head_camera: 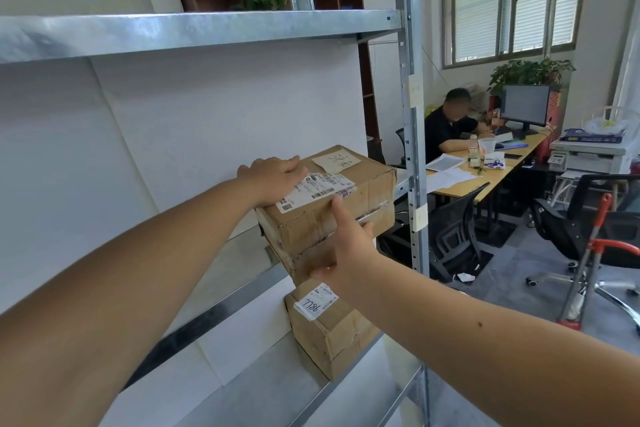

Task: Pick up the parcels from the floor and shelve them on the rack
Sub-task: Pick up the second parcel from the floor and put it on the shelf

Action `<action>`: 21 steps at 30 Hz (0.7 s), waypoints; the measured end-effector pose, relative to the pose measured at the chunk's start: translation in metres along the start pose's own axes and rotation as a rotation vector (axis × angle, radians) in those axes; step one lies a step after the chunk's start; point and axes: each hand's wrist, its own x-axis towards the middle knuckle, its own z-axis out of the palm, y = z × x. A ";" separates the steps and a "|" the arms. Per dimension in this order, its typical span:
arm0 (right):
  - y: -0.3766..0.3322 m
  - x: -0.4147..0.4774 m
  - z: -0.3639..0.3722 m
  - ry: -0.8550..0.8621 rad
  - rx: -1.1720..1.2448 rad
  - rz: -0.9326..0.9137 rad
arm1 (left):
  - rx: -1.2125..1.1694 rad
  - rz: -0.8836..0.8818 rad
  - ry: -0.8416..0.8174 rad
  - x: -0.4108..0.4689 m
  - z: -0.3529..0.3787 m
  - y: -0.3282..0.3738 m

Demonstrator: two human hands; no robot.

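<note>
The only figures that can be read are handwritten in dark pen on a small white sticker (316, 296) on top of the lower parcel (332, 333). They look like "7786", and the barcode strip beside them is too fine to read. The upper parcel (367, 191) carries a white shipping label (317, 188) across its top near edge, with several barcodes and a square QR code. Its print is too small to make out, and its far end lies under the left hand (273, 177). Behind the label, a pale yellow note (334, 160) bears large black handwritten characters that cannot be read with certainty. The sheets (446, 168) on the counter (512, 152) show print too small to read.
</note>
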 end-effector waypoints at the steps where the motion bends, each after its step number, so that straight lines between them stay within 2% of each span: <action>1: 0.000 0.001 0.001 -0.011 -0.009 -0.003 | -0.001 0.005 -0.010 -0.001 -0.001 0.002; 7: 0.005 0.011 0.007 -0.040 -0.036 -0.010 | -0.011 0.004 -0.108 -0.009 -0.008 0.011; 10: 0.005 0.019 0.008 -0.049 -0.050 -0.027 | -0.085 0.014 -0.171 -0.009 -0.012 0.014; 14: 0.006 0.028 0.009 -0.050 -0.040 -0.014 | -0.242 0.114 -0.214 -0.007 -0.011 0.011; 17: 0.007 0.034 0.012 -0.050 -0.038 -0.025 | -0.206 0.123 -0.081 -0.005 -0.011 0.010; 21: 0.007 0.042 0.010 -0.057 -0.037 -0.028 | 0.048 -0.021 0.131 -0.005 -0.017 0.015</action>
